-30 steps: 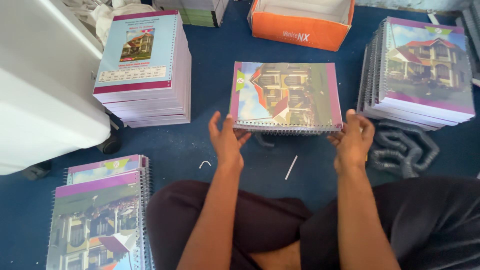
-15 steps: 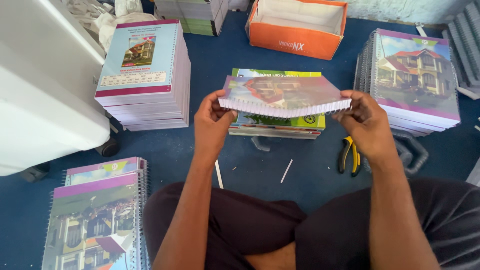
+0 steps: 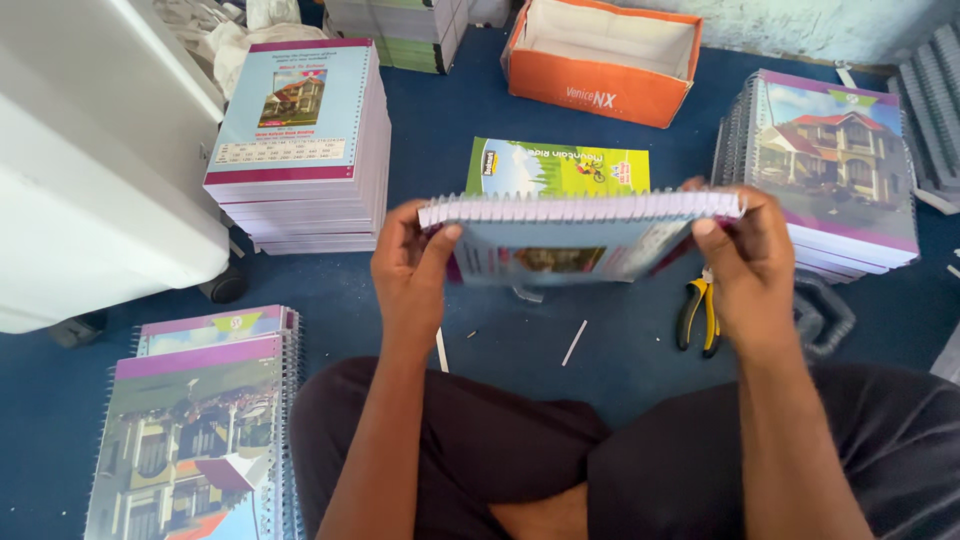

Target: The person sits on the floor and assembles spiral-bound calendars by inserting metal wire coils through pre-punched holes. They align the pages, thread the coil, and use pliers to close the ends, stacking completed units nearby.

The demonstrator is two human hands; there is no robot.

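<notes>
I hold a spiral-bound notebook up in front of me, tilted so its white spiral edge faces up and its pale blue back cover faces me. My left hand grips its left end. My right hand grips its right end. Under it on the blue floor lies a notebook with a green cover.
Notebook stacks stand at upper left, at right and at lower left. An open orange box sits behind. Yellow-handled pliers and small white sticks lie on the floor. A white object is at left.
Both hands lifted the top notebook off the pile and turned it over toward me, so its back cover now faces me. The green-covered notebook beneath came into sight.
</notes>
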